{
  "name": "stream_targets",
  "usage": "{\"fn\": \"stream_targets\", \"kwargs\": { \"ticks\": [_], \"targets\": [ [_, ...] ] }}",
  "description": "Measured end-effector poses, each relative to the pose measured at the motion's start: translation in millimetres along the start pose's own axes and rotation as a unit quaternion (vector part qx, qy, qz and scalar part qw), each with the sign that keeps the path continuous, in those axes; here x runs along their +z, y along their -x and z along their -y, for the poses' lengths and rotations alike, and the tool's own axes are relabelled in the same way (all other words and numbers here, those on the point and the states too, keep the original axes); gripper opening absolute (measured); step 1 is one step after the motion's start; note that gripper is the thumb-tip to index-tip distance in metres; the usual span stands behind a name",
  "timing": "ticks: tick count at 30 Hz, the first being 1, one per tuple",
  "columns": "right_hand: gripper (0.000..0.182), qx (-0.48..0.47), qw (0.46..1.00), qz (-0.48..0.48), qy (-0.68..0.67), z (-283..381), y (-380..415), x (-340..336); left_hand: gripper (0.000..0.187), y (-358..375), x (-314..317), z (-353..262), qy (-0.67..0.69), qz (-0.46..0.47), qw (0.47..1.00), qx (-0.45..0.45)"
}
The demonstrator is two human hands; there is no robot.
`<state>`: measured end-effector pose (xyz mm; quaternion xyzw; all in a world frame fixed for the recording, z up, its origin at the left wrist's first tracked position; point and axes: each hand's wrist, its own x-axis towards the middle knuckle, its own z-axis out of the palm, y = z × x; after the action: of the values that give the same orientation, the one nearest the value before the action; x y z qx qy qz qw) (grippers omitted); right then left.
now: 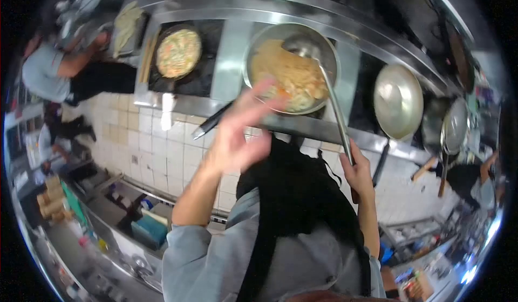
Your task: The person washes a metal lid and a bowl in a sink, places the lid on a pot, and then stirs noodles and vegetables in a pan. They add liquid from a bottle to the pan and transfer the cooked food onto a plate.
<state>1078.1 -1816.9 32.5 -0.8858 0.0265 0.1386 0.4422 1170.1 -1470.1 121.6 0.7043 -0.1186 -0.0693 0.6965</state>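
My right hand [358,170] is closed around the handle of a long metal ladle [333,94]. The ladle's bowl rests in a wide metal pan [335,51] on the stove. Noodles [288,67] fill the pan, with pale vegetable pieces and a bit of orange toward its near side. Smeared a little by motion, my left hand [243,132] is raised over the pan's near left edge. Its fingers are stretched out and apart, with nothing visible in them. The pan's dark handle [213,119] sticks out to the left, beyond my left wrist.
On the left burner stands a smaller pan [178,53] of chopped, colourful food. To the right are a shiny pan [398,101] and another pan [456,125]. A co-worker [65,70] is at the far left; another person [472,186] is at the right. Counters [102,232] lie behind me.
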Motion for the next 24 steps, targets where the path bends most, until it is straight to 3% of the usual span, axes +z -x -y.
{"fn": "stream_targets", "kwargs": {
  "ticks": [1,3,4,6,7,9,10,13,14,15,17,19,21,24],
  "targets": [
    [0.049,0.006,1.0,0.001,-0.008,10,-8,7,0.079,13,-1,-26,0.074,0.04,0.995,0.051],
    [0.048,0.023,0.999,0.033,-0.004,15,-21,13,0.115,27,-4,-63,0.14,0.14,0.959,0.203],
    [0.048,0.013,0.999,0.033,0.005,15,-24,16,0.099,40,5,-81,0.225,0.137,0.944,0.199],
    [0.049,0.003,0.998,0.042,0.035,13,-20,9,0.096,41,-2,-99,0.261,0.227,0.904,0.251],
    [0.05,0.002,0.997,0.045,0.065,11,-18,3,0.096,45,-1,-100,0.262,0.22,0.905,0.253],
    [0.05,-0.018,0.997,0.037,0.058,6,-17,-2,0.091,53,13,-101,0.324,0.178,0.883,0.287],
    [0.05,-0.035,0.998,0.019,0.046,2,-15,-1,0.096,42,52,-76,0.353,0.058,0.811,0.463],
    [0.051,-0.112,0.992,-0.016,0.063,-6,-12,-6,0.086,33,55,-85,0.299,0.061,0.806,0.506],
    [0.052,0.003,0.999,0.015,-0.035,6,-11,-7,0.097,63,22,-110,0.316,0.157,0.896,0.268],
    [0.053,0.115,0.983,0.047,-0.133,14,-14,-5,0.097,66,23,-102,0.314,0.152,0.897,0.271],
    [0.053,0.101,0.981,0.053,-0.155,15,-17,-4,0.099,70,27,-69,0.315,0.078,0.892,0.314],
    [0.049,0.085,0.963,0.091,-0.237,9,-22,-2,0.1,90,37,-55,0.326,-0.072,0.907,0.255],
    [0.046,0.132,0.933,0.1,-0.319,-8,-27,0,0.102,127,36,-31,0.25,-0.146,0.941,0.175],
    [0.044,0.178,0.853,0.133,-0.472,-5,-37,7,0.099,204,55,-15,0.204,-0.261,0.939,0.091]
  ]
}}
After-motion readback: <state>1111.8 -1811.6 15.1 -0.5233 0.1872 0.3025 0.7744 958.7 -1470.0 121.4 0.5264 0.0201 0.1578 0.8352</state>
